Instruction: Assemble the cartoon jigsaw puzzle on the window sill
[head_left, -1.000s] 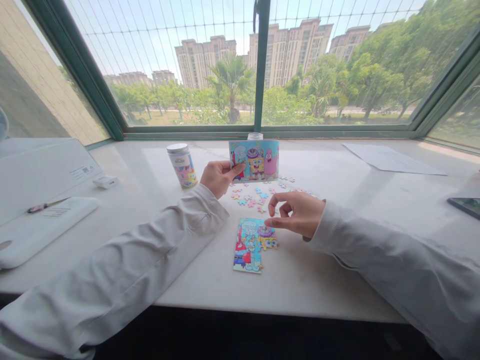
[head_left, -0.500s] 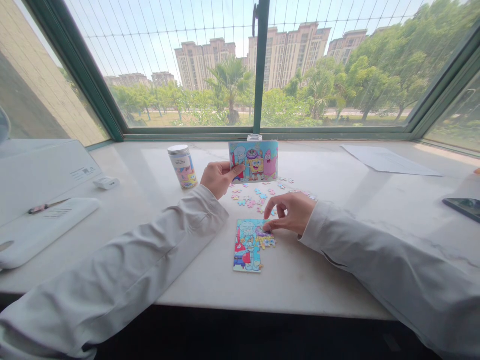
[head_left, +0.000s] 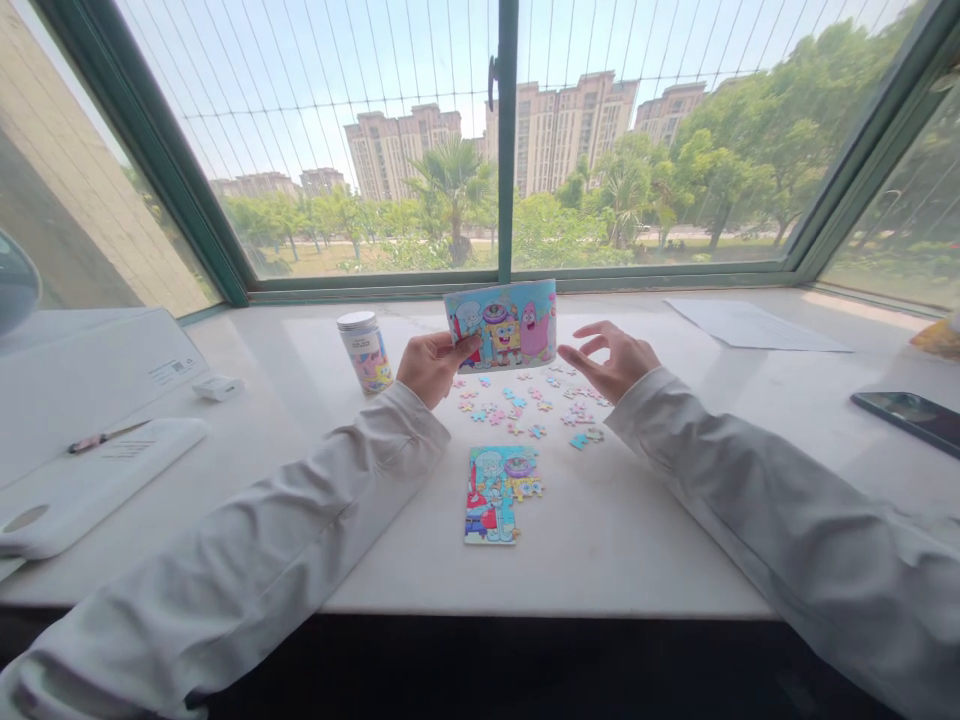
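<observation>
My left hand [head_left: 433, 366] is closed on a picture card [head_left: 517, 335] printed with cartoon characters, its thumb lying across the front. The card is held upright and slightly curved above the table. My right hand [head_left: 613, 362] has its fingers apart beside the card's right edge; whether a fingertip touches the card I cannot tell. On the table below lies a partly joined jigsaw puzzle [head_left: 493, 500], with a stepped right side. Between the puzzle and the card, loose puzzle pieces [head_left: 496, 417] are scattered, some of them under my right hand.
A printed canister [head_left: 366, 352] with a silver lid stands left of my left hand. Farther left are a white box [head_left: 97, 360], a small white adapter [head_left: 218, 388] and a pen-like tool [head_left: 109, 437]. Paper [head_left: 754, 325] and a phone [head_left: 911, 415] lie right. The window [head_left: 504, 150] rises behind.
My right hand has left the joined puzzle and moved up and away to the card's right edge, its fingers spreading. My left hand still holds the card, now slightly tilted. The view has shifted.
</observation>
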